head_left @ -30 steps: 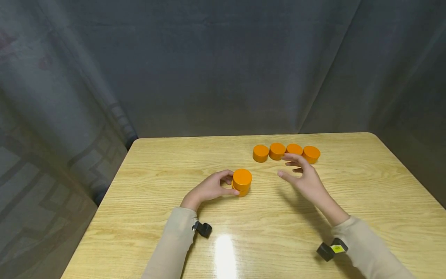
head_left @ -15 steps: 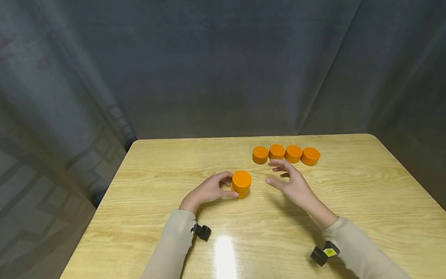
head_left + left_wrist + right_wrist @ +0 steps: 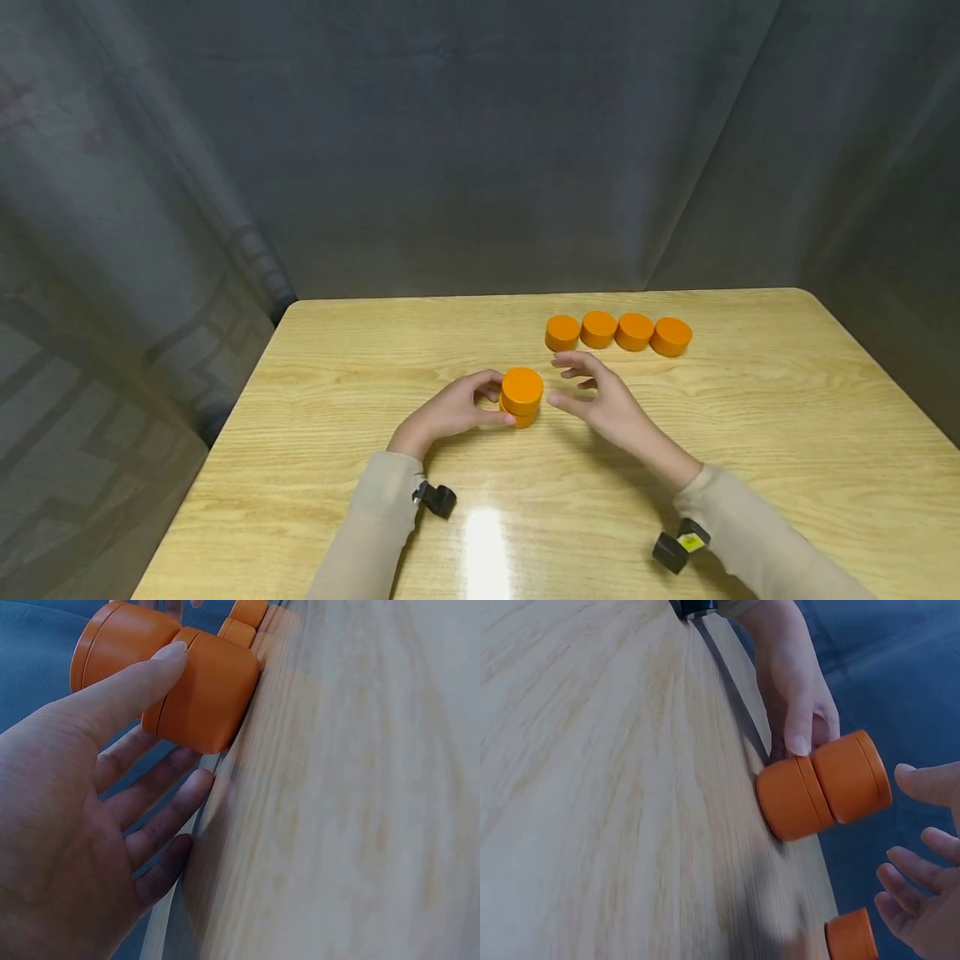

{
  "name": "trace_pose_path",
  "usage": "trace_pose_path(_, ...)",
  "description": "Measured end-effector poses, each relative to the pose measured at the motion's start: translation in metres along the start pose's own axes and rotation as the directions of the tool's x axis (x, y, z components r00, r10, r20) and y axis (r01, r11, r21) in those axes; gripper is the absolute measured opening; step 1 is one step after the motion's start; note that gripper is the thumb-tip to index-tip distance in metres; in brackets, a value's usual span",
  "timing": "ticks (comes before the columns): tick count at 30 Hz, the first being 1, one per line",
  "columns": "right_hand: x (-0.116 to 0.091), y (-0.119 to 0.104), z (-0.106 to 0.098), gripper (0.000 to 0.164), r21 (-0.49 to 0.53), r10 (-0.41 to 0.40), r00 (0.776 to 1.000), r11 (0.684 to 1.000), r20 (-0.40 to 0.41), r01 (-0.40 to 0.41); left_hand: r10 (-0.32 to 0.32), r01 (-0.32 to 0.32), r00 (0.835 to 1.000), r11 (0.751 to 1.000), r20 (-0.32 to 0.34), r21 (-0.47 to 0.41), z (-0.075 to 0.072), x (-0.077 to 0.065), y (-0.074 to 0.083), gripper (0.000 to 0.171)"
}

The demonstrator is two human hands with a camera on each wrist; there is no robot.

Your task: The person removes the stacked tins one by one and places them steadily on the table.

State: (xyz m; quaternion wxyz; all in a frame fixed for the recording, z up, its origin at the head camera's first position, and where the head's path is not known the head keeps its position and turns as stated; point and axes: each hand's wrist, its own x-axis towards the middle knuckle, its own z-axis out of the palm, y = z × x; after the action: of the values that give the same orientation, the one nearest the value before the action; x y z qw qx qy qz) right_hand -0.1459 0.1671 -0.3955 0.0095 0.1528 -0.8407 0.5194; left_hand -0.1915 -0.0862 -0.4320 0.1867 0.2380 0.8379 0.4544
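Observation:
Two round orange lidded jars stand stacked near the middle of the table; the upper jar point(image 3: 521, 388) sits squarely on the lower jar point(image 3: 525, 420). From the left, my left hand point(image 3: 453, 407) holds the lower jar, its thumb point(image 3: 154, 671) against the side near the lid seam and its fingers partly behind. My right hand point(image 3: 609, 408) hovers just right of the stack, holding nothing, thumb and fingers spread apart. In the right wrist view a gap shows between that hand's thumb point(image 3: 922, 784) and the upper jar's lid point(image 3: 875, 771).
Several more orange jars point(image 3: 598, 330) stand in a row behind the right hand, toward the back of the light wooden table point(image 3: 360, 350). A dark grey curtain point(image 3: 465, 167) hangs behind the table's far edge. Black cameras point(image 3: 671, 552) are strapped to both wrists.
My right hand has moved left, from in front of the jar row to beside the stack. The left hand and the stacked jars have stayed in place.

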Motion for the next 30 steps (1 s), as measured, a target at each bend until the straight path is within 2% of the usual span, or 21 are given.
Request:
trace_pose_path(7,0.001,0.002,0.01,0.056,0.021,0.008,0.999,1.0,0.042,-0.009,-0.008,0.008,1.0,1.0,0.009,-0.002,0.001,0.0,-0.002,0.052)
trace_pose_path(17,0.001,0.006,0.023,0.059,0.014,0.021,0.998,1.0,0.055,-0.022,0.013,-0.012,1.0,1.0,0.011,-0.025,0.003,-0.001,-0.003,0.05)
trace_pose_path(30,0.004,0.002,0.029,0.063,-0.028,0.016,0.998,1.0,0.063,-0.014,0.017,-0.017,1.0,1.0,0.002,-0.004,0.0,-0.001,0.001,0.049)
